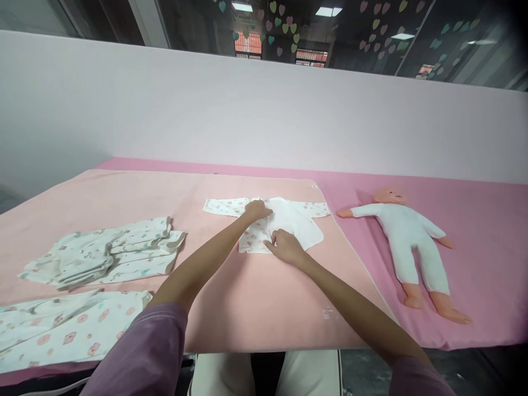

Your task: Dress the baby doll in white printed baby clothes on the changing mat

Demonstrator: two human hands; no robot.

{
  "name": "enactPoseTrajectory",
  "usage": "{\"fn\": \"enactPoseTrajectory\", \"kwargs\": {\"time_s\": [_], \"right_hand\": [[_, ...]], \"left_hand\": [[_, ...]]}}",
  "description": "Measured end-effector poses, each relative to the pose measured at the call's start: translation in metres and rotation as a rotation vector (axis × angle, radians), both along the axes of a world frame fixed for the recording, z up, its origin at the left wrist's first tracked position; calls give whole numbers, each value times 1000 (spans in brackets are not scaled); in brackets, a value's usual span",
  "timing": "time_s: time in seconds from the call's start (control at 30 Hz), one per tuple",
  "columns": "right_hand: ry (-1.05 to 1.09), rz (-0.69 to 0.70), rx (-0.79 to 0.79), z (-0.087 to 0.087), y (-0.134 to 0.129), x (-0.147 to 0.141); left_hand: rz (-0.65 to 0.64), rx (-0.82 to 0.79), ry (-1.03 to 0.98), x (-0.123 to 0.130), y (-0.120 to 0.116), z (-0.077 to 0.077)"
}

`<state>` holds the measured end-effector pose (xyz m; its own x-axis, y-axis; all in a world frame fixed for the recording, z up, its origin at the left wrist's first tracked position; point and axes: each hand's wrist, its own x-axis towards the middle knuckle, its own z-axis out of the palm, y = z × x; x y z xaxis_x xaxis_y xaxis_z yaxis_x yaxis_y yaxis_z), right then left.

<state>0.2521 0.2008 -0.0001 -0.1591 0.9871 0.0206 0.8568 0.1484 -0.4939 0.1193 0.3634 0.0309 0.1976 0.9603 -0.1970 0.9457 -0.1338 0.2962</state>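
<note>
A small white baby shirt with a pink print lies spread on the pale peach mat, both sleeves stretched out sideways. Its right-hand front panel is folded outward, showing the plain white inside. My left hand is closed on the shirt just below the collar, fingers bent down onto the cloth. Lower down, near the hem, my right hand pinches the edge of the printed front panel between thumb and curled fingers. The fingertips of both hands are partly hidden.
A baby doll in white lies on the pink cover at the right. Folded printed baby clothes rest on the peach mat at the left, with another printed cloth nearer me. A white wall stands behind.
</note>
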Motion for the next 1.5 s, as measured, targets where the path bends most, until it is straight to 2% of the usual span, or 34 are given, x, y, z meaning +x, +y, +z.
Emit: {"fn": "enactPoseTrajectory", "kwargs": {"time_s": [0.13,0.27,0.37,0.43,0.5,0.6,0.67,0.73,1.0,1.1,1.2,1.3,1.37,1.43,1.5], "right_hand": [[37,-19,36,-1,-3,-7],[103,-32,78,-4,-4,-3],[133,5,163,-13,-5,3],[135,37,222,-20,-6,6],[128,49,264,-26,-7,7],[110,19,293,-31,-7,5],[85,3,312,-32,-8,3],[63,16,322,-31,-9,2],[119,11,270,-29,-13,5],[116,-4,285,-30,-14,3],[104,-13,313,-29,-16,1],[67,-3,340,-27,-18,-2],[44,-8,350,-26,-20,-4],[39,-40,338,-25,-23,-8],[56,-79,291,-23,-26,-13]], "left_hand": [[-8,9,-19,0,-1,5],[-68,9,-66,-14,-11,11],[-69,191,-124,-39,-37,9],[-26,372,-134,-62,-61,5],[47,440,-105,-84,-88,1],[99,230,-96,-105,-123,-3],[63,69,-141,-109,-137,-4],[29,-7,-175,-109,-145,-4],[126,-84,-325,-120,-151,-5],[156,-24,-219,-126,-157,-5],[118,115,-77,-126,-157,-6],[24,321,-51,-115,-143,-6],[-45,383,-81,-100,-126,-3],[-133,356,-128,-79,-106,1],[-208,260,-163,-53,-84,3]]}}
